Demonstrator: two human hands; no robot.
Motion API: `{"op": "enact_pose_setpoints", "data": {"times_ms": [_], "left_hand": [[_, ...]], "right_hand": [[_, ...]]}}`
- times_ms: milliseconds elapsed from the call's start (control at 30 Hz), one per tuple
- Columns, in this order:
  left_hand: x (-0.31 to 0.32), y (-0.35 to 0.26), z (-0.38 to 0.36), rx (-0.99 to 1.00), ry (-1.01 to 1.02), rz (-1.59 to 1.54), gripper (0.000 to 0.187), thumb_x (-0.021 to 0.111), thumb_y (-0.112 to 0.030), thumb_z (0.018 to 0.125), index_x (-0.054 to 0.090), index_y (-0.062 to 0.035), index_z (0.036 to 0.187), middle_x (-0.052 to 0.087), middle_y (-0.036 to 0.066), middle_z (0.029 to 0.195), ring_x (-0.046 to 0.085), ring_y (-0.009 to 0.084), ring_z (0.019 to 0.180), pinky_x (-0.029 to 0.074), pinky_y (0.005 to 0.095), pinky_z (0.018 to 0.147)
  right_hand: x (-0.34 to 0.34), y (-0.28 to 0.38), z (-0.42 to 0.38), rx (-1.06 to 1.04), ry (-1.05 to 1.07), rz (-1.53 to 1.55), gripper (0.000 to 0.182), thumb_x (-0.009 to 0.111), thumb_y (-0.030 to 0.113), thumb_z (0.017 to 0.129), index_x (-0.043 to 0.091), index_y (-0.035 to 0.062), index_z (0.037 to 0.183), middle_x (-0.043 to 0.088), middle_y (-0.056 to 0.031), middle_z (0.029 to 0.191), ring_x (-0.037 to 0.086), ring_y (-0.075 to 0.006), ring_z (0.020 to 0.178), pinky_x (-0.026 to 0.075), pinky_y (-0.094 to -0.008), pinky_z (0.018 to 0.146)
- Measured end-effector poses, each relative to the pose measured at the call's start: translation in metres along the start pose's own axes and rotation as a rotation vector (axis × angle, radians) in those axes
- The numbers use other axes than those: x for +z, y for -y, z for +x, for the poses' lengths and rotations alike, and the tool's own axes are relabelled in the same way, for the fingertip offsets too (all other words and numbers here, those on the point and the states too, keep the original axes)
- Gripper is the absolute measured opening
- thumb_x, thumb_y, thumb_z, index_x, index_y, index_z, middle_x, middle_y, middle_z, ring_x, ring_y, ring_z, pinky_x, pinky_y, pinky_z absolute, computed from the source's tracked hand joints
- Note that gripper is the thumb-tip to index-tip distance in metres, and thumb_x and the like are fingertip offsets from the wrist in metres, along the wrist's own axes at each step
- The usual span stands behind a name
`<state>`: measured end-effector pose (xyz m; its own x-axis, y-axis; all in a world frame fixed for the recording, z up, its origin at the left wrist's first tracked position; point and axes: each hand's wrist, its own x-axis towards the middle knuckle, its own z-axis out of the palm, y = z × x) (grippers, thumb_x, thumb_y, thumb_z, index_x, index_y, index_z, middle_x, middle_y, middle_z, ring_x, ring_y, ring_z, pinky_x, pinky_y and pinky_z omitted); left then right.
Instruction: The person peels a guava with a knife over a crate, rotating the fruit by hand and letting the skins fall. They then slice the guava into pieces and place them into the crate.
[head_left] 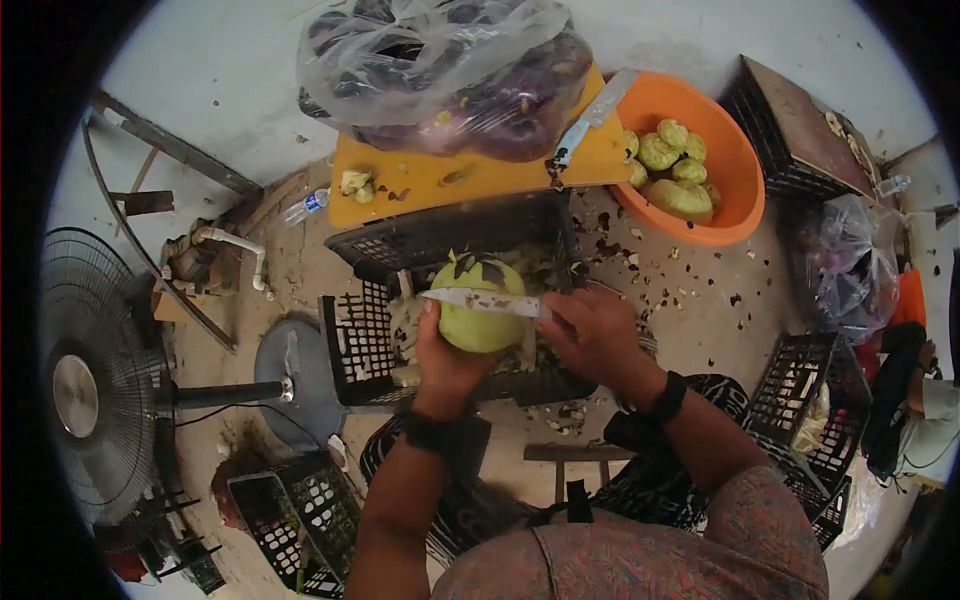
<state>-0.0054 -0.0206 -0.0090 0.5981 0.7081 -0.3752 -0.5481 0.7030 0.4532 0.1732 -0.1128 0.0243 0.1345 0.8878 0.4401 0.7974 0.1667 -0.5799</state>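
Observation:
My left hand cups a large, round, pale-green vegetable from below and the left side, its thumb up along the side. Most of its surface looks peeled, with dark patches of skin at the top. My right hand is closed around the handle of a kitchen knife. The blade points left and lies across the front of the vegetable, with pale bits stuck to it. Both hands are over a black plastic crate holding pale peelings, partly hidden by my hands.
Behind the crate, a yellow board bears a plastic bag of purple vegetables and a cleaver. An orange basin holds several yellow-green vegetables. A fan stands left; more crates stand right. Peelings litter the floor.

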Motion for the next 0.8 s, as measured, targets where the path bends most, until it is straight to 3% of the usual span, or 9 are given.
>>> {"op": "enact_pose_setpoints", "data": {"times_ms": [333, 667, 733, 800], "left_hand": [[-0.008, 0.005, 0.002, 0.053, 0.101, 0.068, 0.061, 0.047, -0.049, 0.086, 0.043, -0.0113, 0.134, 0.050, 0.012, 0.131, 0.049, 0.0319, 0.119, 0.038, 0.0514, 0.101], [-0.010, 0.007, 0.001, 0.100, 0.124, 0.107, 0.062, 0.051, -0.043, 0.085, 0.041, -0.0089, 0.135, 0.050, 0.012, 0.131, 0.049, 0.0298, 0.120, 0.037, 0.0471, 0.103], [-0.004, 0.008, -0.001, 0.131, 0.141, 0.024, 0.053, 0.052, -0.033, 0.087, 0.043, -0.0025, 0.130, 0.053, 0.014, 0.126, 0.053, 0.0289, 0.115, 0.040, 0.0448, 0.100], [-0.007, 0.009, 0.000, 0.128, 0.137, 0.086, 0.056, 0.052, -0.037, 0.086, 0.043, -0.0051, 0.132, 0.053, 0.013, 0.127, 0.052, 0.0289, 0.117, 0.039, 0.0454, 0.101]], "right_hand": [[0.001, -0.001, -0.003, 0.005, -0.007, 0.001, 0.022, 0.066, 0.027, 0.082, 0.065, 0.0114, 0.098, 0.061, -0.0088, 0.072, 0.062, -0.0271, 0.064, 0.048, -0.0382, 0.053], [0.001, 0.003, -0.002, 0.065, 0.035, 0.014, 0.022, 0.064, 0.028, 0.084, 0.064, 0.0105, 0.097, 0.061, -0.0097, 0.071, 0.061, -0.0281, 0.063, 0.047, -0.0397, 0.053], [0.003, 0.001, -0.001, 0.045, 0.020, -0.004, 0.021, 0.064, 0.028, 0.084, 0.064, 0.0106, 0.096, 0.061, -0.0097, 0.071, 0.061, -0.0283, 0.063, 0.047, -0.0399, 0.053], [0.008, -0.002, -0.002, 0.027, -0.031, -0.002, 0.021, 0.063, 0.030, 0.085, 0.064, 0.0107, 0.095, 0.060, -0.0100, 0.070, 0.061, -0.0292, 0.063, 0.047, -0.0403, 0.052]]}}
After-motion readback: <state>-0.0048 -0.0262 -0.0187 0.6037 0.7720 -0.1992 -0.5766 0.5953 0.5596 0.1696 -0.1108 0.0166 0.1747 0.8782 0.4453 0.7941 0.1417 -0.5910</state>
